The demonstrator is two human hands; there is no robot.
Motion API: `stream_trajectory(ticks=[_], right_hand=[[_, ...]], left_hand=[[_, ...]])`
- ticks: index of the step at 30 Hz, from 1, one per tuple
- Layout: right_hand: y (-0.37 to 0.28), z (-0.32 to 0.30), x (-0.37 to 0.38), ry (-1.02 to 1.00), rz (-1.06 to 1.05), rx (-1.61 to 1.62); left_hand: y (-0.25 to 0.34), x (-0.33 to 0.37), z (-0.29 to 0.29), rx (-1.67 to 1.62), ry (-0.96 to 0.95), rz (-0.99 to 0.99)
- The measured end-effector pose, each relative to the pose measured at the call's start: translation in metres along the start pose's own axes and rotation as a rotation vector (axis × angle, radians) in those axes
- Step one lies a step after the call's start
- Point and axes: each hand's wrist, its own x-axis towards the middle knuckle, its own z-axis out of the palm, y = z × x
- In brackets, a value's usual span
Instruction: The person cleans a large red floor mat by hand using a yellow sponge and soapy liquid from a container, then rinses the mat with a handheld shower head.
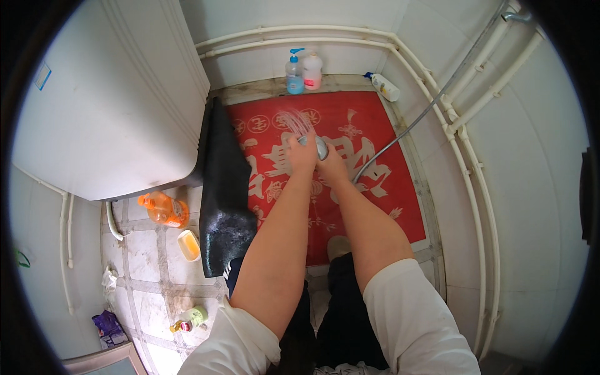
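Note:
In front of me, above a red mat (400,206) with pale printed figures, a silver shower head (322,148) sprays thin streams of water forward and to the left. My left hand (302,154) is closed around its left side, fingers curled over the face. On the other side, my right hand (332,165) grips it, with the fingers partly hidden. A grey hose (409,128) comes down from the upper right wall and passes behind my right forearm. The handle itself is hidden by my hands.
A white cabinet-like appliance (112,100) and a black board-like piece (219,187) stand left. Pump bottle (294,75), white-pink bottle (312,72) and a lying white bottle (384,87) line the back. Left floor: orange jug (164,209), soap dish (188,245), small bottle (190,319).

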Motion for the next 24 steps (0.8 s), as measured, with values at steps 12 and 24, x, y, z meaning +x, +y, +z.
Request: stream_trajectory(ticks=[12,24], right_hand=[[-0.016,-0.009,-0.004,-0.169,-0.117,-0.482],[0.002,-0.017,-0.003,-0.076,-0.064,-0.481]], left_hand=[[-0.016,0.014,0.001,0.089,0.055,-0.089],[-0.001,-0.005,0.017,0.088,-0.009,0.001]])
